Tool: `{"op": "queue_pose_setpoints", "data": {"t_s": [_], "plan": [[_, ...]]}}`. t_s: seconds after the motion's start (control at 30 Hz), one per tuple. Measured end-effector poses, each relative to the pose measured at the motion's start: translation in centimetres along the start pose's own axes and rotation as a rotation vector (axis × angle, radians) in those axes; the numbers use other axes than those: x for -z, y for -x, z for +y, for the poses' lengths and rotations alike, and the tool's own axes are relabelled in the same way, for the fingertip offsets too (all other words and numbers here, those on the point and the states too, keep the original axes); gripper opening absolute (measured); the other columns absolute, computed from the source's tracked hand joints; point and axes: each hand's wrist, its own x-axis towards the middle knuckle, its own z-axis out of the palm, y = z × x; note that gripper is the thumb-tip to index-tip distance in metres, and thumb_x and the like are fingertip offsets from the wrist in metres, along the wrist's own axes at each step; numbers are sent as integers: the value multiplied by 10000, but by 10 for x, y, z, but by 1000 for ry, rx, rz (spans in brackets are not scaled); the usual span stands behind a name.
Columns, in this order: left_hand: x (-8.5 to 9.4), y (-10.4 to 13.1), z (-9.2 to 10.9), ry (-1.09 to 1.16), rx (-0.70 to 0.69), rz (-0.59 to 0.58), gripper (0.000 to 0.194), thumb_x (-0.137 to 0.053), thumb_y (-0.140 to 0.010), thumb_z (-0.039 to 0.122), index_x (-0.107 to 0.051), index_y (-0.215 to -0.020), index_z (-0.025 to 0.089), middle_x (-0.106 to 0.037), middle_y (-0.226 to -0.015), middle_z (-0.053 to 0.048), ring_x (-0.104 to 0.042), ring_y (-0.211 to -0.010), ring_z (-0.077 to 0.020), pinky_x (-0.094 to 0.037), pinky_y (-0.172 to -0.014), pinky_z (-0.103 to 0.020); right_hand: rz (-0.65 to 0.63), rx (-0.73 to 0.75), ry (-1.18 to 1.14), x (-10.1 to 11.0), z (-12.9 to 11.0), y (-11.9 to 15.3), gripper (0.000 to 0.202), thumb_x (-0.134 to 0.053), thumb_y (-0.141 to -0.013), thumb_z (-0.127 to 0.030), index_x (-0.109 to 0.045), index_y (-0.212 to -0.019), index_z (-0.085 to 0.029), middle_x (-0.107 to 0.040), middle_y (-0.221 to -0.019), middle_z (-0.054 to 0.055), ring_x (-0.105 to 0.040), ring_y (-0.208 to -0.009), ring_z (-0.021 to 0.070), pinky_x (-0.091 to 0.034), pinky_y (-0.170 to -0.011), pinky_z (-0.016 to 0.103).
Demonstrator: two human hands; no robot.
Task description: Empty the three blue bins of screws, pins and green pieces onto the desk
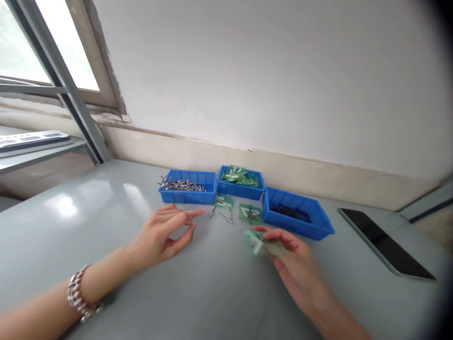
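Observation:
In my right hand (295, 264) is a small green-tinted plastic bag (255, 243) with pale pieces inside, blurred by motion. My left hand (166, 231) hovers over the table with its fingers apart and nothing in them. Just beyond it, a few loose metal screw-like pieces (226, 217) lie on the table. Two more green bags rest flat there, one (223, 201) against the blue bins and one (250, 214) near my right hand, each with small parts inside.
A blue bin (187, 196) holds metal pieces, a second (240, 190) green bags, a third (297, 226) dark small parts. To the right lies a dark-screened tablet (385, 243). A wall stands behind the table; a metal frame post (72, 101) rises at left.

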Motion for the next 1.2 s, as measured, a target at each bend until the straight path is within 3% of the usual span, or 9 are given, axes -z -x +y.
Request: {"op": "queue_pose_setpoints", "data": {"t_s": [0.1,0.3,0.43,0.6,0.77,0.93,1.03,1.2], "plan": [[1,0,2,-12,8,-6,83,-517,-811,99,-516,-870,158,-651,-1018,-50,-568,-624,-81,-454,-621,-243,19,49,20,0,-2,0,108,-782,-520,-240,-692,-573,-216,-683,-985,43,-600,-866,198,-458,-673,262],[3,0,3,-18,13,-11,52,-506,-818,112,-497,-840,158,-647,-1031,-55,-581,-621,-79,-465,-619,-234,51,173,103,1,-1,-2,69,-707,-532,-195,-701,-570,-253,-666,-748,-3,-592,-742,174,-437,-616,256],[2,1,2,-28,26,-32,77,-507,-826,130,-520,-896,160,-654,-986,-60,-571,-605,-86,-464,-610,-234,55,253,204,4,0,0,104,-669,-592,-183,-719,-628,-267,-666,-729,-15,-588,-740,163,-434,-659,257],[1,3,1,-33,56,-38,78,-504,-835,151,-494,-910,166,-655,-972,-61,-568,-603,-93,-476,-600,-229,62,306,305,8,-11,-1,81,-663,-686,-241,-715,-746,-256,-675,-759,-12,-574,-652,135,-442,-604,241],[3,2,3,-41,63,-50,51,-489,-844,162,-454,-880,171,-656,-974,-54,-577,-616,-88,-486,-594,-211,91,345,339,4,-39,-32,168,-691,-686,-310,-687,-818,-206,-680,-783,27,-605,-687,177,-467,-533,252],[5,-1,7,-62,47,-45,41,-469,-845,163,-442,-875,171,-660,-964,-53,-579,-600,-84,-491,-592,-206,97,352,317,-17,-60,-77,149,-681,-710,-211,-642,-851,-185,-610,-626,-26,-586,-604,150,-430,-446,216],[5,-2,8,-52,49,-37,50,-467,-841,152,-425,-859,172,-662,-965,-50,-574,-597,-83,-485,-574,-201,78,289,271,-31,-66,-94,120,-625,-801,-173,-614,-919,-152,-636,-763,-5,-578,-588,115,-429,-439,204],[3,2,5,-24,60,-47,74,-476,-839,149,-413,-870,173,-653,-993,-70,-571,-601,-87,-478,-561,-204,67,128,180,-42,-68,-108,154,-565,-883,-240,-583,-998,-140,-618,-932,28,-604,-683,121,-514,-565,263]]}}
